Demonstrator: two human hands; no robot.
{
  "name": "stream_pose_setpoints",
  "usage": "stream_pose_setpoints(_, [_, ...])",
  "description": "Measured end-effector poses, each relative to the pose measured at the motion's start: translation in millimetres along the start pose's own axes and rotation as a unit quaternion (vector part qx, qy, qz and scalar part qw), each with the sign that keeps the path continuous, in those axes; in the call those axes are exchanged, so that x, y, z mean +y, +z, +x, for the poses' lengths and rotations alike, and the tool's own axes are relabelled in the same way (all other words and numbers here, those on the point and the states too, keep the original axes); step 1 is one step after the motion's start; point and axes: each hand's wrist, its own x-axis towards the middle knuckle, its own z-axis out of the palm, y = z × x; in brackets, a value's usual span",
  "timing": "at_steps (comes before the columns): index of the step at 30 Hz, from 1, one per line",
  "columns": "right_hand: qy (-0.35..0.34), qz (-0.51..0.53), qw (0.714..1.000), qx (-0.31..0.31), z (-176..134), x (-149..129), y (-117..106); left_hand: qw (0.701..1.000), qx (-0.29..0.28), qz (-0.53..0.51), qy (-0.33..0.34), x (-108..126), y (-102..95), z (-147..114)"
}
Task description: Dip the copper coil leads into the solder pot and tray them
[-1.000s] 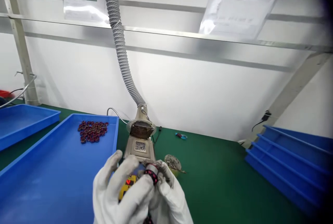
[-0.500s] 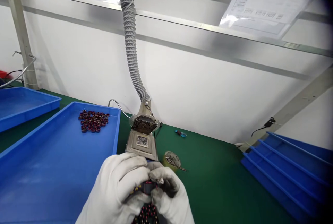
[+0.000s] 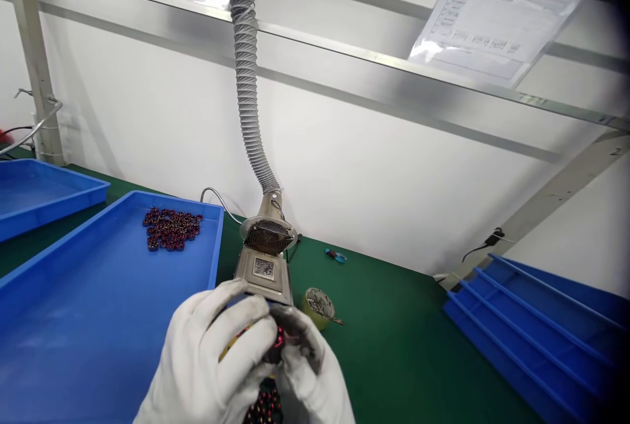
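Both of my hands wear white gloves with grey, dirty fingertips and meet low in the middle. My left hand (image 3: 216, 352) curls around a small dark round part (image 3: 276, 345) with pinkish-red wire-like bits, and something yellow shows between its fingers. From the other side, my right hand (image 3: 312, 365) closes its thumb and fingers on the same part. The fingers hide most of it. Just below the hands, a cluster of dark parts with red and pale dots (image 3: 263, 404) is partly covered.
Behind the hands stands a metal solder pot (image 3: 266, 270) under a grey extraction hose (image 3: 246, 76). Right of it are a small tin with a tool (image 3: 319, 306) and blue-handled cutters (image 3: 335, 255). A blue tray (image 3: 113, 306) holds similar dark parts (image 3: 172, 229); stacked blue trays (image 3: 531, 325) stand right.
The camera view has shifted slightly. My left fingers have closed further over the dark part, and my right fingers have turned around it, showing more of its red side.
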Motion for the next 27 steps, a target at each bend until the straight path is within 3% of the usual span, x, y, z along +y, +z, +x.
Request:
stream_pose_setpoints(6, [0.034,-0.002,0.999,0.013,7,22,-6,0.977,-0.066,-0.181,-0.092,-4,0.8,-2])
stream_pose_setpoints(9, [0.048,0.024,0.998,0.024,6,19,-4,0.953,-0.052,-0.259,-0.15,-7,6.1,-4])
stream_pose_setpoints(11, [0.068,0.041,0.997,0.011,5,15,-1,0.913,-0.022,-0.345,-0.219,-9,10.3,-6])
stream_pose_setpoints(14, [0.1,0.066,0.993,-0.02,2,12,1,0.81,0.031,-0.471,-0.349,-14,11.5,-8])
stream_pose_setpoints(16, [0.119,0.089,0.988,-0.037,-1,13,-1,0.775,0.044,-0.485,-0.402,-16,7.3,-6])
stream_pose_setpoints(19, [0.144,0.134,0.979,-0.059,-2,19,-8,0.787,-0.056,-0.451,-0.417,-15,-0.3,0])
stream_pose_setpoints(21, [0.153,0.151,0.974,-0.069,1,26,-13,0.779,-0.103,-0.462,-0.412,-10,-1.2,3])
stream_pose_setpoints(27, [0.156,0.131,0.976,-0.081,17,45,-18,0.68,0.028,-0.586,-0.44,-3,7.1,0])
